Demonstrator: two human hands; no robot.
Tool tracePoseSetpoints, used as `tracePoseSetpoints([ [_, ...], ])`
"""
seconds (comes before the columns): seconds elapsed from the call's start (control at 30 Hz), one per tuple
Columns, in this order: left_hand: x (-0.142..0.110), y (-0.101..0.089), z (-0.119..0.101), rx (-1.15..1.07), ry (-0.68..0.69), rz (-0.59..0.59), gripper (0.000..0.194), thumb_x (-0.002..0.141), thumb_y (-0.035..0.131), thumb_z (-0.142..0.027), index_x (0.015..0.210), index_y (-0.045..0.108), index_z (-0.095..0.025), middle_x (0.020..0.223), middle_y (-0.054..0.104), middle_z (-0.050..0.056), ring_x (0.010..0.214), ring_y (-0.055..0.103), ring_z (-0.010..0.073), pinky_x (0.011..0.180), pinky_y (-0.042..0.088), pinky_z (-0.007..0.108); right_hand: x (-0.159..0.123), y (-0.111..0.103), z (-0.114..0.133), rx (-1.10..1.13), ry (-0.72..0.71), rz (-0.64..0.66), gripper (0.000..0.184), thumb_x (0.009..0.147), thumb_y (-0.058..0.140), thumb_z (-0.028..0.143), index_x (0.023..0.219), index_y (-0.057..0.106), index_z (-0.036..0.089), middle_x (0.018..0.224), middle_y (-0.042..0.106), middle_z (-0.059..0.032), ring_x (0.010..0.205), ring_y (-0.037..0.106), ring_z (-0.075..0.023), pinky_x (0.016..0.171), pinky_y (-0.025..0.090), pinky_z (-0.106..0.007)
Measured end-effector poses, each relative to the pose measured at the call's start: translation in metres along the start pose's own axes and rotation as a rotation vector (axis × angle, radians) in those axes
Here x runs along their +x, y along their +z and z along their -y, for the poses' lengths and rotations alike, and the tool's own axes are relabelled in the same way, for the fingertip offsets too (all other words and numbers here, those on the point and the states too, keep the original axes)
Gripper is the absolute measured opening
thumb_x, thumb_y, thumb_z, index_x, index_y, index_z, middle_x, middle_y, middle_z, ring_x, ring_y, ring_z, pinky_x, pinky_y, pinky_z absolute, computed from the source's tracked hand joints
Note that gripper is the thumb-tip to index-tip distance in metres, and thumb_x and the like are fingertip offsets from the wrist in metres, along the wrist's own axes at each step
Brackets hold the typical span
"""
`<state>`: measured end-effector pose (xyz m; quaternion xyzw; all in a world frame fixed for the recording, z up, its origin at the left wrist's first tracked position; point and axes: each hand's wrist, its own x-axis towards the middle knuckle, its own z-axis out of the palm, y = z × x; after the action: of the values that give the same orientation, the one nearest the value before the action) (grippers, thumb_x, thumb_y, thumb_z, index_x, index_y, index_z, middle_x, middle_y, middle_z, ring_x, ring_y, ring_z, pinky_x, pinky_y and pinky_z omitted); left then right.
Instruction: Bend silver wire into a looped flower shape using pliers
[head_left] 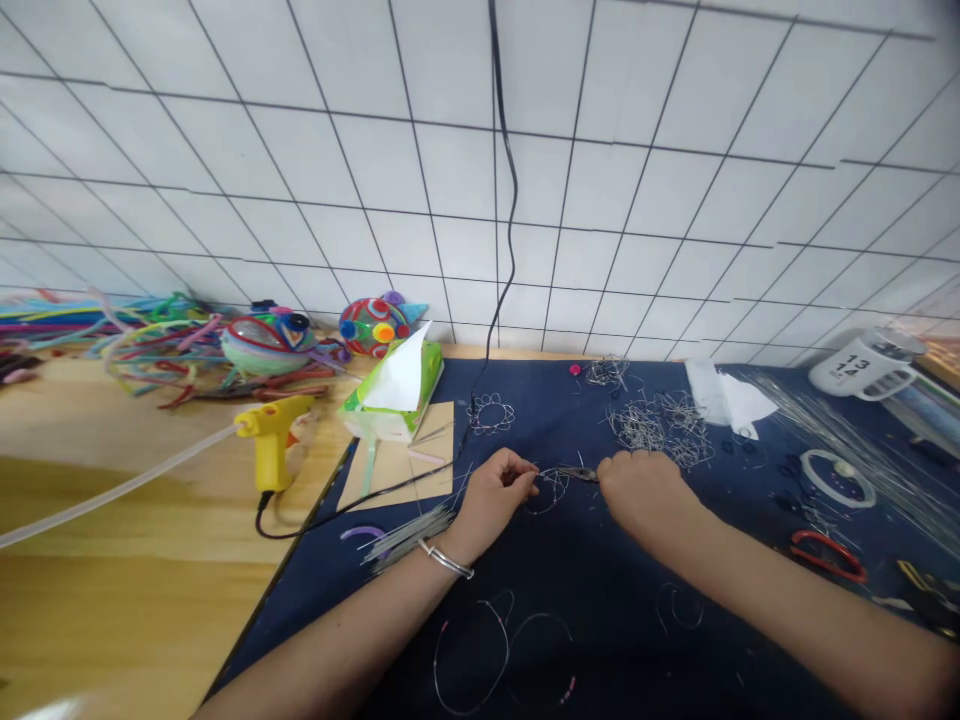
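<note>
Left grip (501, 490) pinches the wire piece (551, 490); right grip (637, 488) is closed around the pliers (579, 473). Bend gradually, pliers parallel to the surface's wall-side edge (540, 376).

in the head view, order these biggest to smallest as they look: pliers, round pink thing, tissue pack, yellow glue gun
1. Tissue pack
2. Yellow glue gun
3. Pliers, judged by the part showing beyond the right hand
4. Round pink thing
</note>
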<state>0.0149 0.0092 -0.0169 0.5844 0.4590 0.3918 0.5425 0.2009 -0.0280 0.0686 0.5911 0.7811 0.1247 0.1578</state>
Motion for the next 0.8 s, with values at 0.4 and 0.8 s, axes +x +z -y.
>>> tracePoseSetpoints([
  [0.4,-0.004,0.002,0.003,0.159,0.133,-0.063,0.008,0.076,0.052,-0.026,0.076,0.054,-0.018,0.064,0.059,-0.002,0.059,0.054,0.0109,0.058,0.041,0.022,0.01,-0.039,0.011,-0.05,-0.026,0.166,0.017,0.059,0.052,0.001,0.069,0.062,0.011,0.064,0.057,-0.0104,0.06,0.056,-0.0211,0.051,0.036,-0.03],
  [0.8,-0.008,0.006,0.003,0.185,0.224,-0.163,0.005,0.075,0.052,-0.023,0.076,0.055,-0.019,0.066,0.057,-0.001,0.06,0.053,0.0115,0.06,0.041,0.023,0.025,-0.06,0.022,0.04,-0.051,0.354,0.012,0.058,0.059,0.004,0.064,0.062,0.013,0.056,0.056,-0.0062,0.058,0.057,-0.0202,0.053,0.043,-0.038],
])
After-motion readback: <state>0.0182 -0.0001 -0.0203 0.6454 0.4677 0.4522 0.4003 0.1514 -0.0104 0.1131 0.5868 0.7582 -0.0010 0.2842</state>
